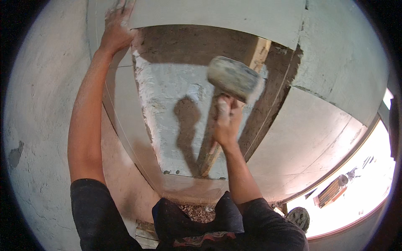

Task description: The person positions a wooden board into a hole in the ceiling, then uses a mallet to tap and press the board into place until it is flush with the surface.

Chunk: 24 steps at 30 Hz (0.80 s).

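My left hand (117, 30) is raised at the upper left, fingers stretched flat against a light wall panel (201, 11) above a recessed opening. My right hand (226, 121) grips a rubber mallet (232, 77), its grey, stained head slightly blurred, held in front of a vertical wooden batten (259, 54). The batten runs down through the opening and is partly hidden by the mallet and hand. Behind it are rough white plaster (161, 100) and a dark mortar band (180, 46). A taut string (275, 98) crosses the right side of the opening.
A large tile panel (314, 138) lies right of the opening, below another panel (341, 58). A plastered wall (37, 104) stands at left. A bright doorway (356, 188) is at lower right, near a round dark object (298, 219). Rubble (197, 213) shows at the wall's foot.
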Each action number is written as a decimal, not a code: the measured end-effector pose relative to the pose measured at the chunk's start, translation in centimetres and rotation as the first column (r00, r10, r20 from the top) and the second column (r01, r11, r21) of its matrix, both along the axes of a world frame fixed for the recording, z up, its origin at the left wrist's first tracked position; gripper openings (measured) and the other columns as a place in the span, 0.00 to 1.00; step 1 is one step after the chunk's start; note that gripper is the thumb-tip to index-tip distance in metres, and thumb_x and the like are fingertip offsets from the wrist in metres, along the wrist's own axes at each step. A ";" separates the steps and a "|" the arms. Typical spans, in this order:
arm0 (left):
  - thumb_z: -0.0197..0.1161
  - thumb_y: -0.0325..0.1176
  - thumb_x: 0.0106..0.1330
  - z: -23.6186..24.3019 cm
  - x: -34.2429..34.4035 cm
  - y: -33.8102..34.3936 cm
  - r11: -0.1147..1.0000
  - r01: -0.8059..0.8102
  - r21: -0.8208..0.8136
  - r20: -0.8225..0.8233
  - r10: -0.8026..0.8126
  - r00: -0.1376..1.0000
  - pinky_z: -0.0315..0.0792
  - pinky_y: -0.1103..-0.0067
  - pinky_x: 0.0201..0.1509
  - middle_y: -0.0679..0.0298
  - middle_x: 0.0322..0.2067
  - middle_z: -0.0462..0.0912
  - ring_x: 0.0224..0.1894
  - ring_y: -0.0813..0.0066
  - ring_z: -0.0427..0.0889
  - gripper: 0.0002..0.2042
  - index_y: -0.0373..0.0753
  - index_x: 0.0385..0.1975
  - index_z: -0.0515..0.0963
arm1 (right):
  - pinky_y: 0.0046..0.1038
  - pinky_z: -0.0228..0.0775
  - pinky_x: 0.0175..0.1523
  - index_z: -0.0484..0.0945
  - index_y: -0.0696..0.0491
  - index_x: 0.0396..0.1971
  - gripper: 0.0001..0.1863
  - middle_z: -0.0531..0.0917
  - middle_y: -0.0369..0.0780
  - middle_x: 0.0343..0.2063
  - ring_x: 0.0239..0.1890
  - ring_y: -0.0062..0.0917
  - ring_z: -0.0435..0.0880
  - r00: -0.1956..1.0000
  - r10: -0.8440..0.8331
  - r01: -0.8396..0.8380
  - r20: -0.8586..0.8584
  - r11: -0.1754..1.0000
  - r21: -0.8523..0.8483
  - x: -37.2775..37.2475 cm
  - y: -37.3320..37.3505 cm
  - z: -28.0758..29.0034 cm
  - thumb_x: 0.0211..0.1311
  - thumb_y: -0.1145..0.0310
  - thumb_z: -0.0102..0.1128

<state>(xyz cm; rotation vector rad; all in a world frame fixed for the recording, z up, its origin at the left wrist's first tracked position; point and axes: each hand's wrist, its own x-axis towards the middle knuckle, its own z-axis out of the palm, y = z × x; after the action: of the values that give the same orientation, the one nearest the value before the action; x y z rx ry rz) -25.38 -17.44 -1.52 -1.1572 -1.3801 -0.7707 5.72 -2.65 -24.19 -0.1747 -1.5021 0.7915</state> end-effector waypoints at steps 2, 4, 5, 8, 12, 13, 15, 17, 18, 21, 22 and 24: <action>0.77 0.49 0.49 0.8 0.0 1.0 0.985 -0.130 0.113 -0.272 0.157 0.949 0.51 0.59 0.78 0.52 0.74 0.58 0.75 0.51 0.56 0.50 0.46 0.74 0.59 | 0.19 0.59 0.24 0.74 0.54 0.38 0.15 0.71 0.30 0.22 0.20 0.13 0.67 0.994 -0.044 0.043 -0.096 0.999 -0.013 3.3 2.0 0.3 0.74 0.56 0.53; 0.77 0.53 0.50 0.6 1.2 3.2 0.987 -0.077 0.138 -0.212 0.106 0.971 0.50 0.58 0.78 0.52 0.74 0.56 0.76 0.49 0.54 0.52 0.44 0.74 0.58 | 0.22 0.61 0.31 0.75 0.56 0.36 0.16 0.73 0.31 0.25 0.25 0.16 0.69 0.994 0.021 -0.045 -0.106 0.973 -0.228 6.4 3.3 1.3 0.75 0.57 0.53; 0.77 0.55 0.50 0.4 2.5 4.2 0.987 -0.052 0.152 -0.177 0.079 0.981 0.49 0.58 0.78 0.51 0.75 0.55 0.76 0.49 0.53 0.52 0.43 0.74 0.57 | 0.25 0.63 0.37 0.75 0.58 0.33 0.17 0.75 0.33 0.27 0.30 0.19 0.71 0.989 0.077 -0.117 -0.124 0.926 -0.358 8.1 2.8 2.8 0.75 0.58 0.54; 0.70 0.56 0.60 1.9 8.9 8.4 0.992 -0.108 -0.063 -0.466 0.066 0.882 0.45 0.55 0.79 0.45 0.75 0.50 0.77 0.45 0.49 0.49 0.37 0.75 0.52 | 0.26 0.63 0.42 0.73 0.58 0.29 0.20 0.73 0.33 0.27 0.32 0.20 0.69 0.988 0.048 -0.100 -0.150 0.929 -0.356 10.2 6.6 2.8 0.76 0.56 0.53; 0.76 0.54 0.42 3.1 16.4 10.4 0.984 -0.034 -0.175 -0.300 -0.020 0.954 0.37 0.43 0.77 0.49 0.76 0.51 0.79 0.53 0.47 0.55 0.47 0.75 0.58 | 0.20 0.57 0.28 0.72 0.53 0.36 0.18 0.70 0.30 0.23 0.23 0.14 0.64 0.954 -0.029 -0.031 -0.297 0.980 -0.195 10.1 8.3 4.6 0.76 0.52 0.52; 0.76 0.54 0.42 3.3 16.3 10.3 0.983 -0.048 -0.175 -0.306 -0.008 0.952 0.36 0.44 0.78 0.49 0.76 0.51 0.79 0.53 0.46 0.55 0.47 0.75 0.58 | 0.20 0.56 0.22 0.73 0.51 0.40 0.16 0.70 0.28 0.22 0.19 0.13 0.65 0.938 -0.011 -0.051 -0.346 0.984 -0.170 10.4 8.1 5.2 0.76 0.52 0.53; 0.77 0.52 0.40 3.3 15.7 10.1 0.980 -0.082 -0.179 -0.312 0.023 0.950 0.36 0.45 0.78 0.49 0.76 0.52 0.79 0.53 0.46 0.56 0.48 0.75 0.58 | 0.20 0.56 0.22 0.73 0.49 0.39 0.16 0.69 0.28 0.22 0.19 0.14 0.64 0.935 0.051 -0.167 -0.352 0.936 -0.309 11.4 7.4 6.5 0.76 0.50 0.52; 0.77 0.50 0.38 3.3 15.5 10.5 0.981 -0.091 -0.172 -0.334 0.028 0.942 0.35 0.45 0.78 0.49 0.76 0.51 0.79 0.52 0.46 0.57 0.48 0.75 0.57 | 0.21 0.55 0.21 0.73 0.48 0.39 0.17 0.69 0.28 0.21 0.18 0.14 0.63 0.912 0.102 -0.262 -0.398 0.890 -0.372 12.8 7.4 8.4 0.76 0.48 0.50; 0.78 0.48 0.37 3.4 15.4 10.4 0.980 -0.102 -0.169 -0.347 0.037 0.937 0.35 0.46 0.78 0.49 0.76 0.51 0.79 0.52 0.46 0.57 0.48 0.75 0.57 | 0.21 0.54 0.20 0.73 0.48 0.38 0.19 0.69 0.29 0.20 0.17 0.14 0.62 0.890 0.131 -0.313 -0.437 0.872 -0.376 13.6 7.9 9.4 0.76 0.47 0.49; 0.78 0.45 0.34 3.6 15.7 10.0 0.978 -0.102 -0.184 -0.329 0.037 0.944 0.36 0.46 0.79 0.49 0.76 0.51 0.79 0.51 0.46 0.58 0.48 0.75 0.57 | 0.21 0.51 0.20 0.69 0.47 0.37 0.21 0.64 0.28 0.18 0.16 0.14 0.59 0.857 0.135 -0.366 -0.497 0.839 -0.404 14.9 9.2 12.0 0.75 0.43 0.47; 0.78 0.45 0.34 3.6 15.9 10.2 0.977 -0.106 -0.185 -0.322 0.042 0.946 0.36 0.46 0.79 0.49 0.76 0.51 0.79 0.50 0.46 0.58 0.48 0.75 0.58 | 0.21 0.51 0.19 0.69 0.47 0.36 0.21 0.64 0.28 0.18 0.16 0.14 0.60 0.835 0.214 -0.431 -0.507 0.827 -0.360 15.5 10.1 12.5 0.75 0.43 0.47; 0.78 0.44 0.34 3.6 16.3 10.4 0.975 -0.117 -0.189 -0.309 0.054 0.949 0.36 0.46 0.79 0.48 0.76 0.51 0.79 0.49 0.46 0.58 0.48 0.75 0.58 | 0.20 0.52 0.19 0.68 0.47 0.34 0.20 0.64 0.28 0.18 0.16 0.14 0.60 0.846 0.279 -0.467 -0.454 0.800 -0.377 15.7 11.2 13.0 0.76 0.45 0.47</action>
<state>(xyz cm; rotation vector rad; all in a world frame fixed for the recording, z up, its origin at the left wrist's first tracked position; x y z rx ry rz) -9.12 -7.07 2.10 -1.3060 -1.2611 -0.3736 21.45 8.58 -11.19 -0.0732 -0.9553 1.4393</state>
